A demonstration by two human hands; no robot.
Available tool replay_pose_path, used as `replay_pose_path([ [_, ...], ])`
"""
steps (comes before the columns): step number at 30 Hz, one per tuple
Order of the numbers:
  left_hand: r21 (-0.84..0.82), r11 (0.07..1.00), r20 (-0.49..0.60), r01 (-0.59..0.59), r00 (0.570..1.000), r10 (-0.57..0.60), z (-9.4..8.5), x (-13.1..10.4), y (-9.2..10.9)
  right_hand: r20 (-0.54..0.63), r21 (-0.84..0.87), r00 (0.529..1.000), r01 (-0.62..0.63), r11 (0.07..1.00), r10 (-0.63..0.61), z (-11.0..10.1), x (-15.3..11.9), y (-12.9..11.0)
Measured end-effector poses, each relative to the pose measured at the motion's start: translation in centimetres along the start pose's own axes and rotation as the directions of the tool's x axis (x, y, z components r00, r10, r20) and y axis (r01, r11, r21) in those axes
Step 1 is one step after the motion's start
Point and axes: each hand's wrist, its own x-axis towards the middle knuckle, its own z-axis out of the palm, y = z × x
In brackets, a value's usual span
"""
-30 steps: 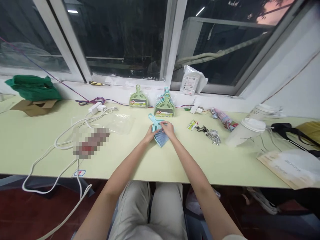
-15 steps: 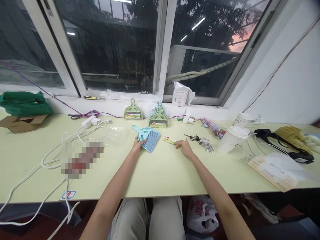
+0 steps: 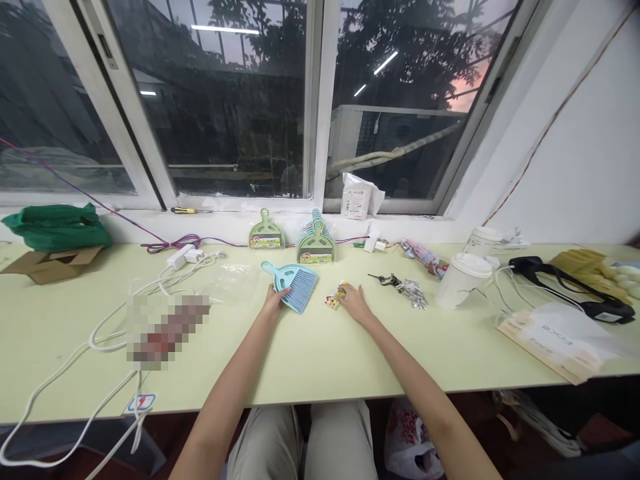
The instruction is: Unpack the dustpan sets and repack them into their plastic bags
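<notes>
Through the head view I'm taking the blue dustpan point(image 3: 284, 272) as the centre of my clock, with twelve pointing at the window point(image 3: 225, 107). It is lying tilted over the pale table point(image 3: 325, 367), its handle pointing towards ten and its blue bristles point(image 3: 303, 291) facing four. With the left hand point(image 3: 273, 300), sitting between seven and eight, I'm gripping its near edge, thumb pressing on top. With the right hand point(image 3: 354, 305), between three and four, I'm pinching a printed card point(image 3: 331, 299) in a narrow grip; whether the card is touching the table I cannot tell. Farther out at three, dark and silvery metal clasps point(image 3: 411, 292) are lying loose, and beyond them a white lidded cup point(image 3: 460, 283) is standing. A packaged green dustpan point(image 3: 267, 239) is leaning at eleven, a packaged stack of dustpans point(image 3: 316, 251) at one. A clear plastic wrapper point(image 3: 233, 280) is lying at nine.
</notes>
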Motion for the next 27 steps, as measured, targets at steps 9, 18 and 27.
replay_pose_path([
  [9,-0.032,0.996,0.002,0.083,0.997,-0.083,0.6,-0.8,0.6,0.031,-0.055,0.993,-0.11,0.992,0.112,0.6,0.1,-0.6],
  [18,-0.037,0.995,0.051,0.094,0.994,-0.092,0.6,-1.0,0.4,-0.147,0.268,0.987,-0.029,0.963,0.071,0.7,3.0,-8.0],
  [27,0.046,0.999,0.085,-0.021,0.996,0.017,1.2,-1.8,-0.7,0.118,0.089,0.992,-0.05,0.995,0.04,4.8,0.5,-11.1],
])
